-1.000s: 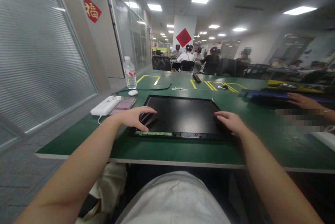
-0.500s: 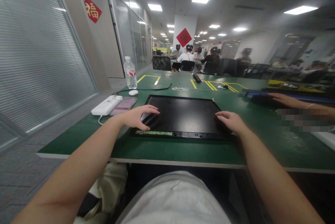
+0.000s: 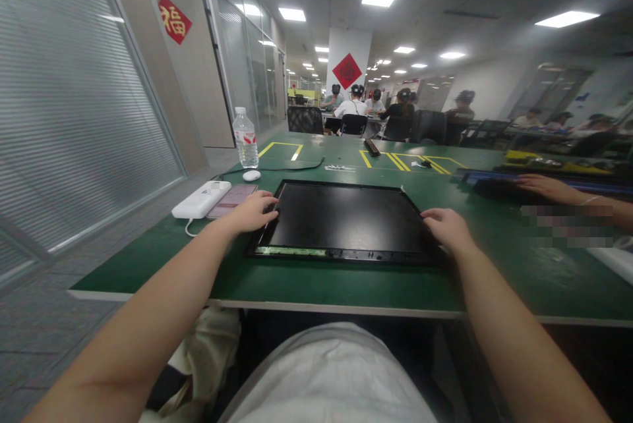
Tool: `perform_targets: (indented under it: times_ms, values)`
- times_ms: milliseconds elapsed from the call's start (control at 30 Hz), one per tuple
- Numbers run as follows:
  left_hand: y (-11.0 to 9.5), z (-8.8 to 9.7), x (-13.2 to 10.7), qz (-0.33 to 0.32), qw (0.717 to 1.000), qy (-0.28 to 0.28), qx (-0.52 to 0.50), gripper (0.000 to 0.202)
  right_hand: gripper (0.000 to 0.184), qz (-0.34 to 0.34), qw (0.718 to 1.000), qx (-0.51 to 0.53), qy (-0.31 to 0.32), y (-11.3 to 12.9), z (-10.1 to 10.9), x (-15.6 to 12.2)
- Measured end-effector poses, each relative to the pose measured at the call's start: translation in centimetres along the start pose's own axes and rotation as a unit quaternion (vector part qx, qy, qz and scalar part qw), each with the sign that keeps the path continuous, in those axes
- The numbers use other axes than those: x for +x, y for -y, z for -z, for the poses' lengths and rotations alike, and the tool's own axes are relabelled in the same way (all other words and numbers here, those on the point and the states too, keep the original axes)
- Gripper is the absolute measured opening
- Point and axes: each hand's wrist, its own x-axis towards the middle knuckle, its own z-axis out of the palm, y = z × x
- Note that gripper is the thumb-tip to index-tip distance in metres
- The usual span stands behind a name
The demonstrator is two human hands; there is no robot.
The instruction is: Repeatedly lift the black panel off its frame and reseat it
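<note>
A black display panel [image 3: 346,215] lies flat on the green table, glossy side up, in a thin dark frame. Along its near edge runs a green circuit strip [image 3: 291,252]. My left hand [image 3: 250,212] is at the panel's left side, its thumb and fingers drawn close together on the frame edge. On the opposite side, my right hand [image 3: 448,226] has its bent fingers on the right frame edge; the undersides of both hands are hidden.
Left of the panel lie a white power bank [image 3: 202,199], a phone [image 3: 232,201] and a white earbud case [image 3: 252,175]. A water bottle [image 3: 246,138] stands behind them. At right, a co-worker's hand [image 3: 548,187] rests over dark equipment. The table's front edge [image 3: 336,308] is close.
My left hand has moved left off the panel's face to its side, and its spread fingers have drawn together. My right hand has shifted slightly right. The panel stays in place.
</note>
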Motion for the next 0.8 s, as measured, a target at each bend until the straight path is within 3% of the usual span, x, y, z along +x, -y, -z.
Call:
perform_targets:
  times_ms: [133,333,800]
  values:
    - [0.0,-0.1,0.3,0.005,0.999,0.028,0.036,0.046,0.033,-0.056,0.997,-0.004,0.046,-0.8,-0.5,0.4]
    - [-0.7,0.0,0.2,0.006,0.999,0.04,0.035,0.055,0.039,-0.028,0.997,-0.033,0.067,-0.6,-0.7,0.4]
    - [-0.6,-0.1,0.3,0.01,1.0,0.019,0.014,0.052,0.047,-0.064,0.993,0.037,0.091,-1.2,-1.2,0.8]
